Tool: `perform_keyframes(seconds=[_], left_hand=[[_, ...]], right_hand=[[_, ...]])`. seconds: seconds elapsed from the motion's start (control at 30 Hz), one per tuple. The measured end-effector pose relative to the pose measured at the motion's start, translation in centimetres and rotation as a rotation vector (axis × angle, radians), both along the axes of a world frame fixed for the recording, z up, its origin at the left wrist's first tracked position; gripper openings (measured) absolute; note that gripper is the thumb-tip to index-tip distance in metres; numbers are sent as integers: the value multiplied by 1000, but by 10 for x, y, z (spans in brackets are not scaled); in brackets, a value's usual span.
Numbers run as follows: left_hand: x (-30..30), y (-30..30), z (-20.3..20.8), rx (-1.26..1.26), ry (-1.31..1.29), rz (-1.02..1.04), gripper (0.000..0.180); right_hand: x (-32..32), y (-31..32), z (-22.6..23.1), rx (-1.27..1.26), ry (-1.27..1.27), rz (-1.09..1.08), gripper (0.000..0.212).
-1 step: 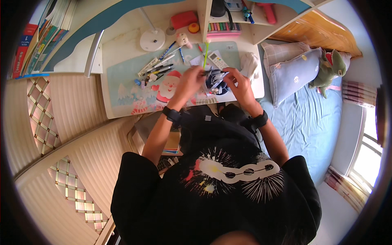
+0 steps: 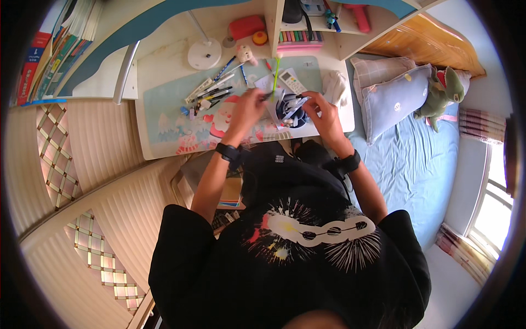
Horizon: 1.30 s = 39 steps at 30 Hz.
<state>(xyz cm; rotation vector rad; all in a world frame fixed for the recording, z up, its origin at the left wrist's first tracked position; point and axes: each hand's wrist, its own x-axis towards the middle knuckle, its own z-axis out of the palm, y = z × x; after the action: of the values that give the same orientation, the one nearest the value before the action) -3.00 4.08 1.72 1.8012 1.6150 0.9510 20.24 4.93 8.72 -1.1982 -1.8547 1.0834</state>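
My left hand (image 2: 251, 112) is closed, its fingertips pinching a small dark, thin thing (image 2: 267, 96) that is partly blurred. My right hand (image 2: 323, 114) is closed too, thumb and finger around a short black piece (image 2: 299, 96). Between and just below them stands a dark round holder (image 2: 293, 118) with several whitish and dark items in it. A bright green stick (image 2: 275, 77) rises behind the left fingertips. Several pens (image 2: 216, 93) lie in a loose pile on the desk mat (image 2: 164, 112), left of my left hand.
A white remote (image 2: 292, 81) lies behind the holder, and a crumpled white cloth (image 2: 334, 86) to its right. Farther back are a white lamp base (image 2: 205, 54), a small pink toy (image 2: 246, 54) and a red case (image 2: 246, 26). A bed (image 2: 411, 159) adjoins the desk's right side.
My left hand has moved a little to the left, away from my right hand, with the dark thing in its fingers. The right hand has barely shifted.
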Motion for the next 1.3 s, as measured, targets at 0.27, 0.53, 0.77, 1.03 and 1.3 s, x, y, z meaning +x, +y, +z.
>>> perform_keyframes(seconds=[0.27, 0.53, 0.77, 1.03, 1.3], left_hand=[[-115, -82, -146, -373, 211, 546, 22], [-72, -60, -124, -98, 191, 418, 21], [-52, -22, -122, -97, 270, 351, 17], [-130, 6, -129, -197, 791, 317, 20], [-85, 22, -56, 185, 511, 181, 19]], right_hand=[[48, -20, -32, -82, -108, -98, 19], [65, -18, -31, -65, -198, -163, 18], [65, -6, -18, 1, -230, -208, 19], [85, -9, -18, -31, -224, -351, 19], [67, -16, -10, -22, -193, -340, 19]])
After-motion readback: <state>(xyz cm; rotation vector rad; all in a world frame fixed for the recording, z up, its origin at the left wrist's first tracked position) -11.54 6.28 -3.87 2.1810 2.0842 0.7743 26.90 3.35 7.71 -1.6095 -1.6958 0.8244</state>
